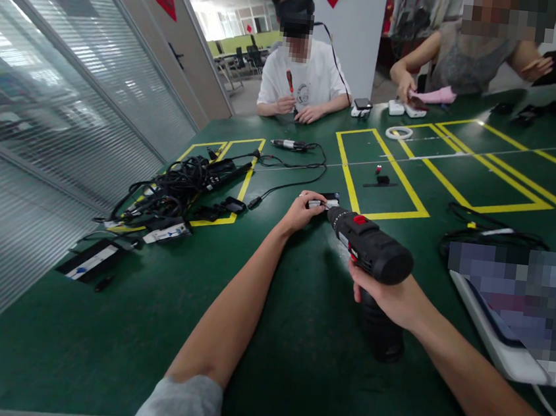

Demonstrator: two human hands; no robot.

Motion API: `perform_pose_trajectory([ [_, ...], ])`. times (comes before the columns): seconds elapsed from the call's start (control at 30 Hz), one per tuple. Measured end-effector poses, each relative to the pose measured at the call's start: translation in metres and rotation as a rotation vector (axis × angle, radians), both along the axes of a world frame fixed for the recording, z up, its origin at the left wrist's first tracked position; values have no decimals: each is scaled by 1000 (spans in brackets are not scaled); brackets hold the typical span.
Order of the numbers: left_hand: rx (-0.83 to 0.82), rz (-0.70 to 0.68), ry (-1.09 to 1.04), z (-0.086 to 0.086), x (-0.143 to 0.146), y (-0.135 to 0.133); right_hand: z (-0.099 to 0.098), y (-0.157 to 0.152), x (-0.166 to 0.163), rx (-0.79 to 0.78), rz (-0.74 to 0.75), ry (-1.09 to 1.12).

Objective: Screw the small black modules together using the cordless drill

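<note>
My right hand (382, 292) is wrapped round the grip of a black cordless drill (376, 245) with a red switch on top. The drill's chuck points forward and left, its tip at a small silver and black part (329, 197) on the green table. My left hand (301, 212) is closed on that small part from the left, fingers pressed at its edge. The part's exact kind is too small to make out, and the fingers and drill tip hide some of it.
Tangled black cables (186, 182) lie left on the green table (145, 339). A cable with a pen-like tool (289, 144) runs ahead. Yellow tape marks rectangles (394, 215). A white-edged device (488, 329) is at right. Across sit a person with a red-handled screwdriver (290, 82) and another person (467, 62).
</note>
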State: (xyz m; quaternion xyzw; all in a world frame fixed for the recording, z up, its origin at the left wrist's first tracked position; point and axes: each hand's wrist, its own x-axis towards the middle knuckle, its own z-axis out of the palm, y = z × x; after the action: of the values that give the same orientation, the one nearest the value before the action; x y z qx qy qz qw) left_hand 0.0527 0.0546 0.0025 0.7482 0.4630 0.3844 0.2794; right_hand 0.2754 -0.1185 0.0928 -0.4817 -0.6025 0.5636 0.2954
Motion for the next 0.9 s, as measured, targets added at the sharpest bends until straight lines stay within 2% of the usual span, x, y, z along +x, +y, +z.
perform_pose_trajectory([
  [0.9, 32, -16, -3, -4, -1, 3, 3, -2, 0, 32, -2, -27],
])
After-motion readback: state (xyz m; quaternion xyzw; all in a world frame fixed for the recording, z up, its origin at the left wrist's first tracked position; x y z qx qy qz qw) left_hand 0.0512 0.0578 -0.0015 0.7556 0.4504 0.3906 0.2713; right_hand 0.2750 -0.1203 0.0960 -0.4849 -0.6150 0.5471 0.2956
